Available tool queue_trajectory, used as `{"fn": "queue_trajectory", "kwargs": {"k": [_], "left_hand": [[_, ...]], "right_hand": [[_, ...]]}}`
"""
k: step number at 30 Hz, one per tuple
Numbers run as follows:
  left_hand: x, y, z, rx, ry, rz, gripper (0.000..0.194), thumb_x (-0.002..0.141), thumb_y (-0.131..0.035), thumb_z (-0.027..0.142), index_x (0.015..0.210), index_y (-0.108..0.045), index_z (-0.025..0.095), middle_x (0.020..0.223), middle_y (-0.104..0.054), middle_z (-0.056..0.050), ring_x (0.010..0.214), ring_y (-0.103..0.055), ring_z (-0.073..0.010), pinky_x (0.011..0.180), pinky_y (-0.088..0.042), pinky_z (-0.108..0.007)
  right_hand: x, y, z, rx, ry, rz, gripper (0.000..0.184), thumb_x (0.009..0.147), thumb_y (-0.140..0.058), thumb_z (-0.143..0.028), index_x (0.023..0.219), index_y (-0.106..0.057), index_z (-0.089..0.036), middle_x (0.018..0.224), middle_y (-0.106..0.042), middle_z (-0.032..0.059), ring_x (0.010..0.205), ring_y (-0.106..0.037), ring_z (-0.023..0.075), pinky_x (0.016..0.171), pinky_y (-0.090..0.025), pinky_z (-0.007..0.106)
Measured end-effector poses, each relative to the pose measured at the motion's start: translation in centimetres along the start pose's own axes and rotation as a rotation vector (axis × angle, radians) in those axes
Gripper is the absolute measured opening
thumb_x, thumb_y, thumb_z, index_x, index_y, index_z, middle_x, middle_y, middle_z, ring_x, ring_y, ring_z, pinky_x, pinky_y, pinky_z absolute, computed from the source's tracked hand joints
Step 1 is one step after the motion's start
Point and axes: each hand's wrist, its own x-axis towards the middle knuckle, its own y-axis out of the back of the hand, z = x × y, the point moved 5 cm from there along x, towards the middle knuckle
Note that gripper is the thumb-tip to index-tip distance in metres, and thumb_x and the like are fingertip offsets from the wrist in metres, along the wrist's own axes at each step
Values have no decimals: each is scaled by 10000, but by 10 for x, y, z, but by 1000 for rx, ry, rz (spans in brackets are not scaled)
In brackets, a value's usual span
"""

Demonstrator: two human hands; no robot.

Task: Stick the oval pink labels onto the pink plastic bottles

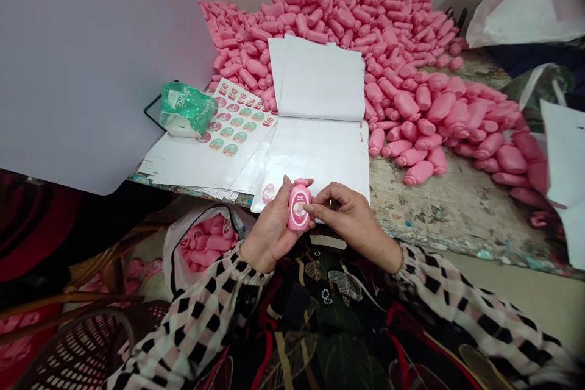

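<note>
So, what does the left hand [270, 228] have?

It grips a small pink plastic bottle [300, 204], fingers closed around the back. The bottle stands upright, cap up, above the person's lap and just in front of the worktop's edge.

And the right hand [347, 213]?

It's curled just beside the bottle, with the forefinger tip [307, 208] touching the front, at an oval label. Whether it's pinching anything there, I can't tell.

What lies ahead of the hands?

A white paper booklet [315, 82] lies open on a paint-stained worktop [439, 207], its near edge right behind the hands. To its left, a sheet of round pink-and-green stickers [233, 119] rests on a stack of white sheets [192, 164], with a crumpled green plastic bag [181, 108] at its corner.

Further back?

A large heap of pink plastic bottles [347, 18] spreads around the booklet.

And lower down?

A white plastic bag of pink bottles [203, 241] sits below the left forearm, beside a dark woven basket [77, 347].
</note>
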Motion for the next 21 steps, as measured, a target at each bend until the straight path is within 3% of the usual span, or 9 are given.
{"fn": "queue_trajectory", "kwargs": {"k": [5,10,15,18,21], "left_hand": [[-1,-2,0,35,-9,34,457,864,-438,551,1052,-581,160,739,-501,-11,636,-548,-106,552,-478,-220],[-7,-2,3,146,-11,-23,486,849,-442,578,1109,-546,180,761,-543,-14,593,-552,-99,530,-477,-226],[-17,1,2,378,63,-92,483,771,-683,284,1187,-446,221,788,-571,10,646,-602,-113,584,-491,-234],[-21,-1,1,418,94,-115,497,783,-661,239,1196,-386,209,821,-613,-19,636,-613,-122,577,-495,-246],[-21,-5,-3,436,133,-107,467,803,-628,233,1177,-351,193,854,-639,-55,630,-626,-129,602,-511,-271]], "right_hand": [[0,-2,5,17,-13,0,238,776,-647,-438,746,-597,-207,744,-616,-15,681,-559,125,623,-435,259],[-3,-4,8,19,-29,-16,223,803,-618,-432,761,-580,-217,716,-618,-15,663,-567,132,641,-446,279],[-4,4,5,-102,36,-84,146,838,-588,-342,768,-598,-214,757,-607,-15,696,-554,120,646,-418,260],[1,17,8,-173,56,-43,147,839,-583,-346,784,-615,-213,782,-592,-7,723,-538,123,668,-410,265],[5,21,15,-84,-57,7,243,752,-670,-428,858,-600,-221,773,-558,-17,665,-513,115,602,-408,250]]}}
